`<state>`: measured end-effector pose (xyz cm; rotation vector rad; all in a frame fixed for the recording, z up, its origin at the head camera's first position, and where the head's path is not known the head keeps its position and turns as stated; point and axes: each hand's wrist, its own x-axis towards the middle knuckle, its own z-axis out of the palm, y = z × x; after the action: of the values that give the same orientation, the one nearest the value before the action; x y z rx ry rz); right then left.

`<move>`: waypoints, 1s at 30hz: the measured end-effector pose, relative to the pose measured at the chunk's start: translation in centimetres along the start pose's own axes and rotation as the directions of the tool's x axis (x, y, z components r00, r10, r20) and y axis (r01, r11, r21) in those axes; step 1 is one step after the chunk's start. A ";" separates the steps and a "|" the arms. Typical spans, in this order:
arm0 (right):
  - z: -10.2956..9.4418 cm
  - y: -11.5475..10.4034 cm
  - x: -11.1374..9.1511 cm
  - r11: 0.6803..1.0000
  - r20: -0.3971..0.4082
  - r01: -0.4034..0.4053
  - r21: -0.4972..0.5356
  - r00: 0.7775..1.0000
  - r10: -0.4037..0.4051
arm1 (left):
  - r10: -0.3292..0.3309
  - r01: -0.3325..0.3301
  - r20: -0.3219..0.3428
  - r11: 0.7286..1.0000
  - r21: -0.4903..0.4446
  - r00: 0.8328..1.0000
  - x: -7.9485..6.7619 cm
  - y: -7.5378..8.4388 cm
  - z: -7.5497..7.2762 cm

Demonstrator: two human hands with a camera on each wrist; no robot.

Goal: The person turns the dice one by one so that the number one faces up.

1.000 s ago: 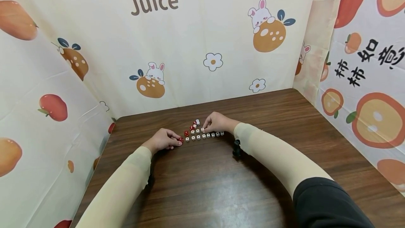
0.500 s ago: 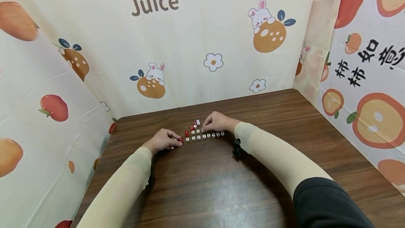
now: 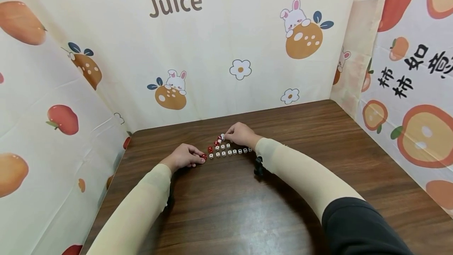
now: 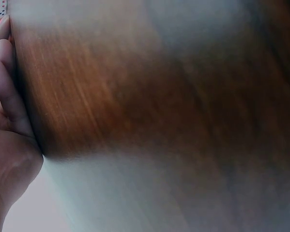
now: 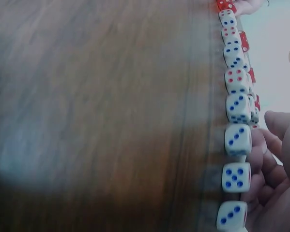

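At the left end of the front row, my left hand (image 3: 184,156) pinches a red die (image 3: 204,156) between thumb and fingers. In the left wrist view, its curled fingers (image 4: 7,87) show at the left edge. My right hand (image 3: 241,133) is at the small back cluster, fingertips beside a white die (image 3: 222,136); thumb and fingers look slightly apart, and no held die is visible. White dice form a front row (image 3: 223,154). Behind it lies a shorter row, with a red die (image 3: 210,149) at its left and a white die (image 3: 228,145) at its right.
The dice lie on a dark wood-grain table (image 3: 219,200). Fruit-printed cloth (image 3: 212,30) stands behind and at both sides. A black device (image 3: 258,166) hangs under the right wrist. Red dice (image 3: 216,143) sit among the white ones in the back cluster.
My right hand has let go of the white die at the right end of the second row and moved back to the cluster. The left hand stays on its red die.
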<state>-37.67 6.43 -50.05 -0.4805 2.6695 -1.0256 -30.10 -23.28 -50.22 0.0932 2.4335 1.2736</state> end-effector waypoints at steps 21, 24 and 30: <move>-0.1 -0.3 -0.2 0.997 -0.001 -0.013 -0.078 1.000 0.012 | -0.004 0.004 0.007 1.000 -0.017 1.000 0.2 -0.1 0.0; -0.1 -0.2 -0.1 0.996 0.000 -0.013 -0.086 1.000 0.013 | -0.009 0.009 0.005 1.000 -0.021 1.000 0.2 -0.1 0.0; 0.1 -0.2 0.0 0.997 0.009 -0.039 -0.061 0.999 0.040 | -0.011 0.011 0.004 1.000 -0.022 1.000 0.3 -0.1 -0.1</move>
<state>-37.62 6.26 -49.96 -0.4414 2.6966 -0.9315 -30.38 -23.33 -50.39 0.0754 2.4128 1.2940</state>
